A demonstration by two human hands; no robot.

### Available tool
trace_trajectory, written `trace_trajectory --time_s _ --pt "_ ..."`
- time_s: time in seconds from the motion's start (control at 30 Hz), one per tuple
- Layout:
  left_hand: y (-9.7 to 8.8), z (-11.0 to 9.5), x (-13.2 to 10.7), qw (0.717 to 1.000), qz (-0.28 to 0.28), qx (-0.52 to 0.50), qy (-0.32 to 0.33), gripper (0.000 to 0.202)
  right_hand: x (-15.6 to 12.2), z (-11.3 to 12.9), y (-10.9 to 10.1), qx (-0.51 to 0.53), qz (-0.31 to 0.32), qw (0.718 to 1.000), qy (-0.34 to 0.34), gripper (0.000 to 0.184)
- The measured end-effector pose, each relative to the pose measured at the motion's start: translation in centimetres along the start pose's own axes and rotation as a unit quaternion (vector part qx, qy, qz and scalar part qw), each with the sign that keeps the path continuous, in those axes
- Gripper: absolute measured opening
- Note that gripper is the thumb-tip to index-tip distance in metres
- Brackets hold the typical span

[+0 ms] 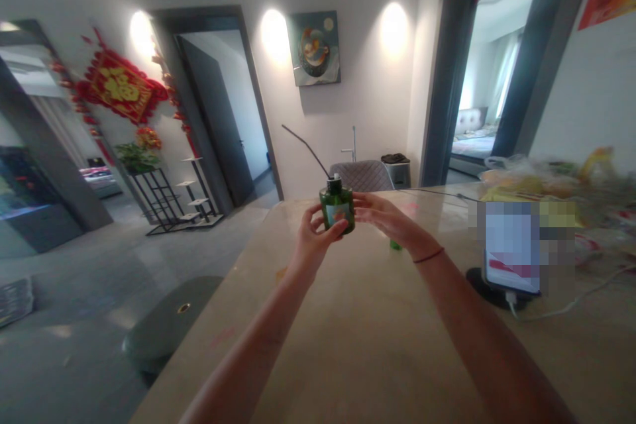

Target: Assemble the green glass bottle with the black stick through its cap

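Note:
A small round green bottle (336, 207) with a coloured label and a dark neck is held up above the beige table (377, 338). A thin dark stick rises from its neck and leans to the left. My left hand (314, 235) is wrapped round the bottle's left side, thumb across the label. My right hand (385, 215) lies against the bottle's right side with its fingers stretched out and touching it. A small green piece (395, 246) sits on the table just under my right wrist, mostly hidden.
A phone on a round black stand (499, 281) with a white cable stands at the right. Bags and packets (541, 182) pile up at the far right. A grey stool (166, 328) sits left of the table, a grey chair (362, 175) at the far end.

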State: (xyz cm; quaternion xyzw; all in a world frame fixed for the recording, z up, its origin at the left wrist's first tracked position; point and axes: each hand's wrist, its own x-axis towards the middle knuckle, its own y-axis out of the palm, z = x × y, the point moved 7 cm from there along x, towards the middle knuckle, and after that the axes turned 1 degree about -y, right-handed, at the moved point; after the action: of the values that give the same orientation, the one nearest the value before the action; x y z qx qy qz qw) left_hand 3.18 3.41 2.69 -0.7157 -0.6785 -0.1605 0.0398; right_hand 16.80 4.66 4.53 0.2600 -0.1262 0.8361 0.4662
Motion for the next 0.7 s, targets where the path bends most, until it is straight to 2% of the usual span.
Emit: trace_trajectory --time_s 0.2,0.43,0.57,0.7 --pt "-0.6 1.3 0.6 1.000 0.007 0.020 0.013 0.069 0.5 -2.0 -0.4 -0.072 -0.027 0.997 0.003 0.046" --pt "-1.5 6.5 1.8 0.999 -0.028 0.044 -0.003 0.074 0.5 -6.7 -1.9 -0.148 -0.066 0.985 0.058 0.047" --pt "-1.8 9.5 1.8 0.998 -0.016 0.060 -0.020 0.070 -0.3 -9.3 -2.6 -0.174 -0.053 0.979 0.093 0.050" --pt "-2.5 11.0 1.8 0.993 0.034 0.109 0.000 0.065 -0.8 -11.1 -2.5 -0.194 -0.036 0.975 0.105 0.054"
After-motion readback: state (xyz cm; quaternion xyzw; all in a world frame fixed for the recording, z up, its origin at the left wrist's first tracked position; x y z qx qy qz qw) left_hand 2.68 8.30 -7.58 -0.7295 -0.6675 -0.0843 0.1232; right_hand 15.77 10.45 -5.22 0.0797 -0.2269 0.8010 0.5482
